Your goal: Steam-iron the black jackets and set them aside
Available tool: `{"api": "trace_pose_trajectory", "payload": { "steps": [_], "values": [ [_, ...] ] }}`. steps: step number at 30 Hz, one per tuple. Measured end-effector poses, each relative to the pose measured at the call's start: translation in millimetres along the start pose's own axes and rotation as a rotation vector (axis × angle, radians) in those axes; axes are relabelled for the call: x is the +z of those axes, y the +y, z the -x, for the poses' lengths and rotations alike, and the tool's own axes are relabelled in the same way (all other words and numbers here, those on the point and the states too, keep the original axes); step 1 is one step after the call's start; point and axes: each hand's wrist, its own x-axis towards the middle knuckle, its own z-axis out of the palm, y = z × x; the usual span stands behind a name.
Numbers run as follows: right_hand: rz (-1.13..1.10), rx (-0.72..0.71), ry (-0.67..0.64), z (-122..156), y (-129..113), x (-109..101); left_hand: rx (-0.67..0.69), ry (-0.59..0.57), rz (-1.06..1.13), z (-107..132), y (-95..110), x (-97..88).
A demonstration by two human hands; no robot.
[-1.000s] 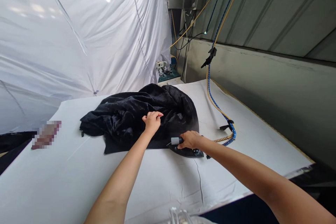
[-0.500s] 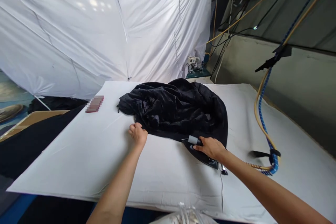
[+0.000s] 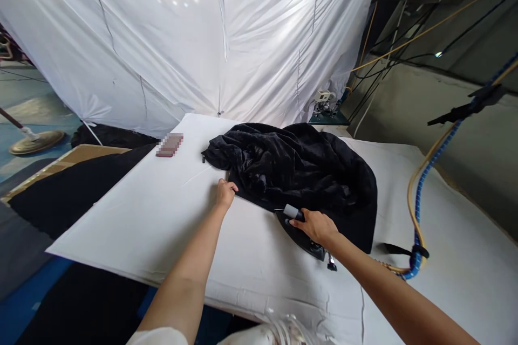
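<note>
A black garment (image 3: 299, 159) of soft, shiny cloth lies bunched on the white-covered table (image 3: 162, 210). My left hand (image 3: 226, 193) is closed at its near left edge, thumb and fingers pinching the cloth. Wrapped round the handle of a black steam iron (image 3: 297, 236) with a grey grip front is my right hand (image 3: 318, 225). The iron rests at the garment's near edge, its tip pointing left towards my left hand. Its soleplate is hidden from me.
A blurred reddish-brown item (image 3: 170, 145) lies on the table's left part. The blue and yellow hose (image 3: 418, 199) hangs at the right and runs behind my right forearm. White sheeting (image 3: 182, 38) hangs behind the table. Dark cloth (image 3: 81, 194) spreads beyond the left edge.
The iron has slid left along the garment's near edge, closer to my left hand. My left hand keeps its hold on the edge. The camera has turned left.
</note>
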Motion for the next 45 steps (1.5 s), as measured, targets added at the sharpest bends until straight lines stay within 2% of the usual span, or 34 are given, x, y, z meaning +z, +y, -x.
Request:
{"api": "trace_pose_trajectory", "payload": {
  "steps": [4, 11, 15, 17, 19, 23, 26, 29, 32, 35, 39, 41, 43, 45],
  "values": [
    [0.005, 0.006, -0.007, -2, -12, 0, -0.044, 0.057, -0.074, 2, -4, 1.5],
    [0.038, -0.045, 0.02, -24, -49, 4, -0.058, -0.046, -0.118, -1, -1, -9.5],
    [0.036, -0.051, 0.036, -37, -73, 5, -0.069, -0.062, -0.124, -1, 1, -11.3],
    [0.03, -0.042, 0.03, -39, -74, 4, -0.068, -0.053, -0.127, -1, 0, -10.1],
    [0.026, -0.021, 0.022, -36, -64, 4, -0.065, -0.043, -0.136, -1, -1, -8.5],
    [0.028, 0.056, 0.016, -21, -15, 2, -0.096, -0.051, -0.157, 2, 0, -7.0],
    [0.02, 0.137, 0.021, -3, 35, 3, -0.149, 0.074, -0.158, 8, 12, -8.2],
    [0.008, 0.22, 0.026, 16, 85, 6, -0.084, 0.275, -0.143, 17, 41, -9.3],
    [-0.023, 0.305, 0.036, 36, 135, 10, 0.086, 0.314, -0.115, 27, 85, -4.6],
    [-0.081, 0.411, 0.048, 52, 183, 12, 0.3, 0.216, -0.066, 42, 136, 13.7],
    [-0.15, 0.548, 0.081, 62, 246, 9, 0.576, -0.074, -0.048, 69, 197, 61.2],
    [-0.202, 0.604, 0.1, 61, 274, 6, 0.603, -0.189, -0.09, 82, 220, 87.8],
    [-0.256, 0.647, 0.123, 57, 298, 0, 0.55, -0.25, -0.162, 92, 236, 109.4],
    [-0.292, 0.676, 0.166, 50, 317, -8, 0.471, -0.291, -0.232, 96, 244, 122.5]
  ]
}}
